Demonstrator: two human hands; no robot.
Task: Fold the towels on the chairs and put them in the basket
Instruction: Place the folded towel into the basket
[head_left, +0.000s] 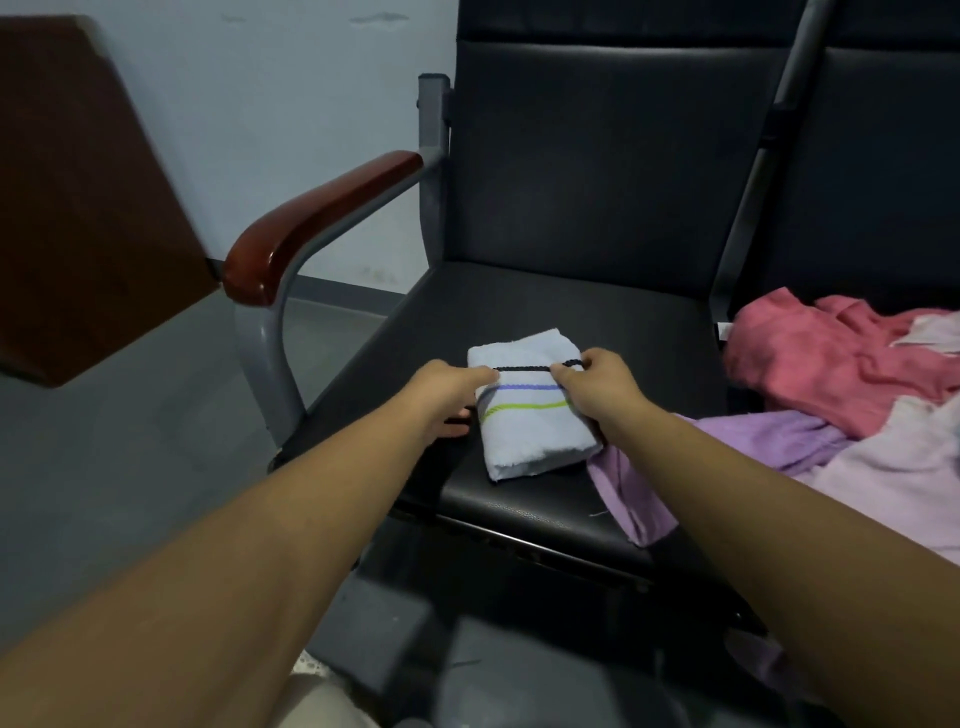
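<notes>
1. Left hand (449, 392) – fingers pinching the folded blue towel's (530, 410) left edge.
2. The towel lies on the black chair seat (597, 312), long axis running away from the person, squarely between both hands.
3. Right hand (597, 382) – clamped on its right edge; the basket isn't visible.

single head view, forward and down, close over perhaps a chair seat (545, 312)

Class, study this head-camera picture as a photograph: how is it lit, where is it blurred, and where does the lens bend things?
Head view: dim, flat indoor light with no hard shadows; a soft sheen on the wooden armrest; sharpest at the folded striped towel under the left hand and right hand; bottom edge smeared; wide-angle lens bows the chair frame.
</notes>
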